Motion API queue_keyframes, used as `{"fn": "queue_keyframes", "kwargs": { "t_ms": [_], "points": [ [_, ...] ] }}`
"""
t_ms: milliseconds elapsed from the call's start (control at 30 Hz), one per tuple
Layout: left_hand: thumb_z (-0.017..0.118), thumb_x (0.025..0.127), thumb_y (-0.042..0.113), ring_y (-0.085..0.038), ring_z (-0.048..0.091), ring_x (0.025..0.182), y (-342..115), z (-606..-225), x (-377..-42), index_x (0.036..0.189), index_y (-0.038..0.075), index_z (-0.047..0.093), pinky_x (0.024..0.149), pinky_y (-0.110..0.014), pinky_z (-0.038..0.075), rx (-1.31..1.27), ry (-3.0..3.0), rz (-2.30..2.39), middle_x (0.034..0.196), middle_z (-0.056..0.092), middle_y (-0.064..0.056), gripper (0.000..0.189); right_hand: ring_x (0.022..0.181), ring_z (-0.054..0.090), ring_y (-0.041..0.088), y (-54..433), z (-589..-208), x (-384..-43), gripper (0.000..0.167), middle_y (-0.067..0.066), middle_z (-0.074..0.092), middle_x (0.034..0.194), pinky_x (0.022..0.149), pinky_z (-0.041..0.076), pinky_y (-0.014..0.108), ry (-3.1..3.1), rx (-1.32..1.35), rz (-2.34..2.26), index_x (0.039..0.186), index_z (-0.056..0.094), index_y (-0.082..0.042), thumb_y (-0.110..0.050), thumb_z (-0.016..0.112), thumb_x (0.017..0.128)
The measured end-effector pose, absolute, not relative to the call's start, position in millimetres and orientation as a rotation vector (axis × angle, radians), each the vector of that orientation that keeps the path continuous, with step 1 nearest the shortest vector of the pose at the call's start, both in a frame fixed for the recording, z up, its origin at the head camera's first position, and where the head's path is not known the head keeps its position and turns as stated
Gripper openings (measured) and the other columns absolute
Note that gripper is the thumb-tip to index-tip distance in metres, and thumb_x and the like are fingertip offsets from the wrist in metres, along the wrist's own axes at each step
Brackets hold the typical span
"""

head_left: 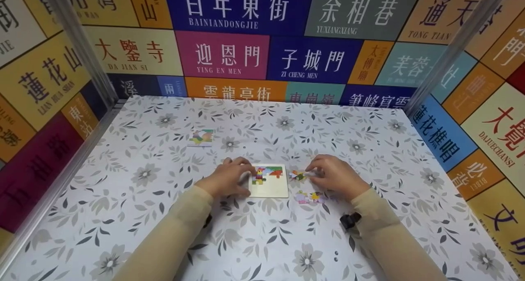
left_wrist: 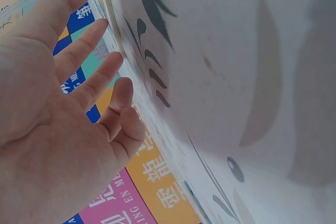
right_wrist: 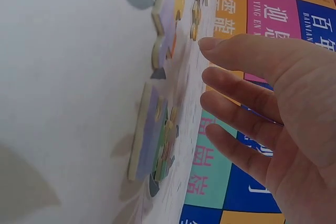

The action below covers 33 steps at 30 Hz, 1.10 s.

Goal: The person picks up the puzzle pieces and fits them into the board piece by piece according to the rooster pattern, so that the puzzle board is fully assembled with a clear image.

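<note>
A shallow puzzle board point(head_left: 272, 190) with a few colourful pieces fitted along its top and left lies flat on the table. My left hand point(head_left: 227, 178) rests at its left side, fingertips at the upper edge and thumb near the lower corner. In the left wrist view the left hand point(left_wrist: 63, 87) has its fingers loosely extended against the board's edge. My right hand point(head_left: 334, 176) hovers beside loose puzzle pieces point(head_left: 297, 175) to the right of the board. The right wrist view shows nothing between the thumb and fingers of the right hand point(right_wrist: 283, 98), with puzzle pieces point(right_wrist: 149, 135) lying near.
More loose pieces point(head_left: 309, 197) lie just below, right of the board. A small picture card point(head_left: 201, 137) sits farther back on the left. The table point(head_left: 246, 240) has a floral cover, and walls of coloured lettered panels point(head_left: 223, 55) stand behind and at both sides.
</note>
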<state>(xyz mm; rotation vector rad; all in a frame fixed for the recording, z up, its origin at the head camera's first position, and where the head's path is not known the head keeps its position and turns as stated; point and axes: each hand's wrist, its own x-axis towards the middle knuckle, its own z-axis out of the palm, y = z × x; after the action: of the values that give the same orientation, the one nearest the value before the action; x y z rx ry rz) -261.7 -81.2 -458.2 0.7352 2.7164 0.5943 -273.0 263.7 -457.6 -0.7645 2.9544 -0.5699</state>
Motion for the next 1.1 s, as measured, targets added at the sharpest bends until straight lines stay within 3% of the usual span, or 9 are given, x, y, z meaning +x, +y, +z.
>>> {"fn": "queue_keyframes", "kwargs": {
  "t_ms": [167, 400, 733, 1100],
  "points": [
    [0.088, 0.082, 0.029, -0.037, 0.045, 0.13, -81, -457, -261, 0.13, 0.024, 0.068, 0.11, -0.056, 0.039, 0.736, 2.711, 0.602, 0.151, 0.05, -0.006, 0.053, 0.102, 0.068, 0.023, 270, -458, -272, 0.021, 0.004, 0.073, 0.11, 0.093, 0.056, 0.045, 2.966, -0.769, -0.547, 0.108, 0.08, -0.012, -0.018, 0.08, 0.088],
    [0.088, 0.082, 0.028, -0.038, 0.044, 0.13, -81, -457, -261, 0.13, 0.024, 0.068, 0.11, -0.057, 0.038, 0.737, 2.713, 0.609, 0.15, 0.05, -0.006, 0.052, 0.097, 0.066, 0.022, 280, -458, -272, 0.02, 0.002, 0.071, 0.112, 0.087, 0.056, 0.043, 2.975, -0.749, -0.529, 0.109, 0.08, -0.013, -0.018, 0.08, 0.089],
    [0.088, 0.082, 0.028, -0.037, 0.045, 0.128, -83, -458, -260, 0.13, 0.022, 0.067, 0.109, -0.056, 0.04, 0.779, 2.714, 0.64, 0.15, 0.05, -0.007, 0.053, 0.105, 0.067, 0.025, 290, -452, -272, 0.025, 0.004, 0.073, 0.116, 0.094, 0.055, 0.047, 2.955, -0.687, -0.512, 0.113, 0.079, -0.012, -0.019, 0.08, 0.089],
    [0.087, 0.083, 0.028, -0.036, 0.044, 0.131, -82, -457, -261, 0.131, 0.023, 0.068, 0.111, -0.056, 0.038, 0.747, 2.703, 0.637, 0.15, 0.05, -0.005, 0.052, 0.101, 0.067, 0.026, 299, -452, -270, 0.024, 0.007, 0.073, 0.112, 0.091, 0.055, 0.048, 2.94, -0.712, -0.536, 0.111, 0.079, -0.011, -0.018, 0.081, 0.089]
  ]
}}
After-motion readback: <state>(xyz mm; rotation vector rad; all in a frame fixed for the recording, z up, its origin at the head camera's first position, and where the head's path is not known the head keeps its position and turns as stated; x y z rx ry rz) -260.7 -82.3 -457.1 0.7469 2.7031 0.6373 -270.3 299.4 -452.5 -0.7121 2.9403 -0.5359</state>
